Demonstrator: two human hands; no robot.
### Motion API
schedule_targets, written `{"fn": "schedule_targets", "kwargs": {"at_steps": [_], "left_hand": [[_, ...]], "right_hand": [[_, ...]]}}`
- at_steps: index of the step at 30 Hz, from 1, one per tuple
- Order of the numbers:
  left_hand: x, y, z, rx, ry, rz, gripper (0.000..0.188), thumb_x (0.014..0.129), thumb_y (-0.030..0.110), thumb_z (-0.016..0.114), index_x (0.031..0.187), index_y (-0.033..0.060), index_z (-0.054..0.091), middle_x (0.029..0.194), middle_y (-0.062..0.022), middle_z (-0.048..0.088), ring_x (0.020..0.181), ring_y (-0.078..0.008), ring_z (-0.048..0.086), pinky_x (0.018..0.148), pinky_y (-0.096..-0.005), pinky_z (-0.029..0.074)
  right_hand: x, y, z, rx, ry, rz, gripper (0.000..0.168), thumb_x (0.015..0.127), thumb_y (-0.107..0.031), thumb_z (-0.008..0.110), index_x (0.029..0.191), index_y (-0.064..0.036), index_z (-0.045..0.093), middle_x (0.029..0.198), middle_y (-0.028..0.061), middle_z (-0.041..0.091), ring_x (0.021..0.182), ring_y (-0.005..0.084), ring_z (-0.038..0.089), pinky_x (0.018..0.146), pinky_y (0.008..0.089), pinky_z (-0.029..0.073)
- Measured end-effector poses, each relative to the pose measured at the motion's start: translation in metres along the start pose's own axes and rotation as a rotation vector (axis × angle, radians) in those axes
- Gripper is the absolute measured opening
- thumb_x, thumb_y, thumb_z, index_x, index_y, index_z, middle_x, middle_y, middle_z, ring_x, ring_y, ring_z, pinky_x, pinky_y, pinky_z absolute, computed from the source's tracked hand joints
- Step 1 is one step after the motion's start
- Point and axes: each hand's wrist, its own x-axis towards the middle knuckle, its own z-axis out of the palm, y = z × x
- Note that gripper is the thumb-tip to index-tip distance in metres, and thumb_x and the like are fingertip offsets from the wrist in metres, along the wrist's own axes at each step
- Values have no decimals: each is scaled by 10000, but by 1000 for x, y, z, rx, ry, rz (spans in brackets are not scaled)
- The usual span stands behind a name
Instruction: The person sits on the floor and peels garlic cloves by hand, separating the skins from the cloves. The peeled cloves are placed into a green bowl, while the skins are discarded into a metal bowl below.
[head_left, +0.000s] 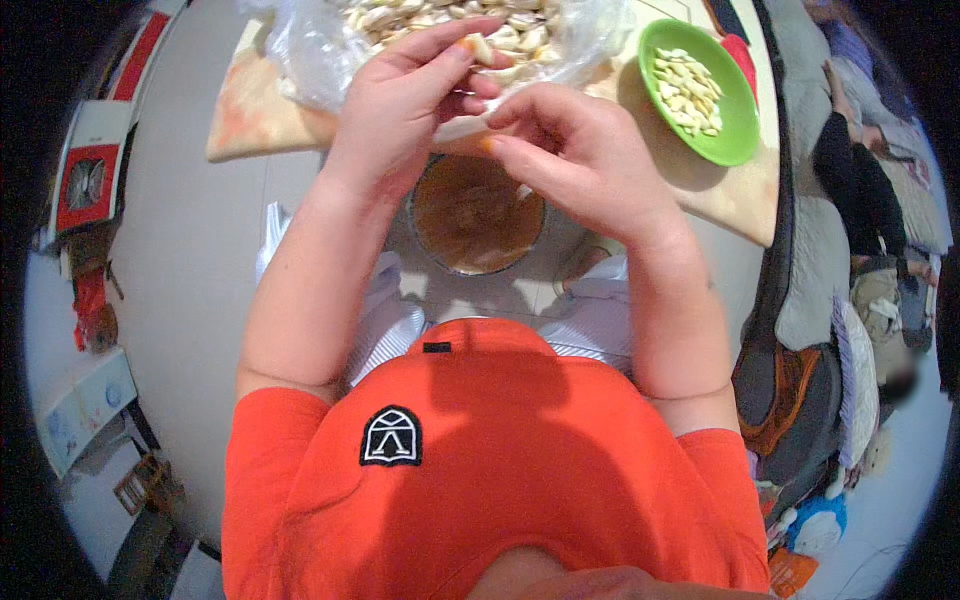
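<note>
My left hand (409, 97) pinches a pale garlic clove (481, 49) between thumb and fingertips. Just right of it and lower, my right hand (581, 154) is half curled, thumb and forefinger apart, with nothing visible between them. Both hands are at the near side of a clear plastic bag (304, 64), spread on the table and holding many garlic cloves (525, 34). To the right, a green bowl (739, 124) contains smooth, pale cloves (686, 90) that look peeled. Below my hands, a round container (480, 217) stands on the floor with brownish contents that I cannot make out.
The light-coloured table (255, 120) has its near edge in front of me. My knees in striped trousers (390, 330) flank the container. Along the right side runs a grey sofa (814, 247), where a person's dark-clothed legs (855, 180) show. A red-fronted appliance (86, 176) is at far left.
</note>
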Motion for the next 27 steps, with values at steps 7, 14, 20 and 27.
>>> {"fn": "schedule_targets", "kwargs": {"at_steps": [7,14,20,27], "left_hand": [[-5,1,10,149,-32,77,298,937,105,515,1226,38,550,852,-21,614,695,-59,557,640,-186,473],[-7,-6,14,124,-128,25,345,927,109,538,1265,42,517,793,-8,584,685,-59,535,634,-193,461],[-2,3,8,222,17,68,257,926,140,550,1158,38,595,824,-19,611,680,-58,539,636,-190,457],[5,16,-13,390,217,234,224,903,91,546,1095,-8,605,895,-64,636,747,-92,576,674,-211,478]], "right_hand": [[9,11,1,-4,397,-205,203,786,-143,608,904,21,632,822,157,620,792,261,623,692,346,508],[8,18,-1,304,336,-65,173,799,-135,662,887,13,656,827,114,634,649,155,608,608,276,492],[6,35,-62,78,629,-41,165,818,-52,666,972,5,648,875,28,649,775,80,598,714,204,482],[1,54,-99,-51,796,22,296,824,-49,607,1110,27,615,958,59,636,852,91,588,786,209,464]]}}
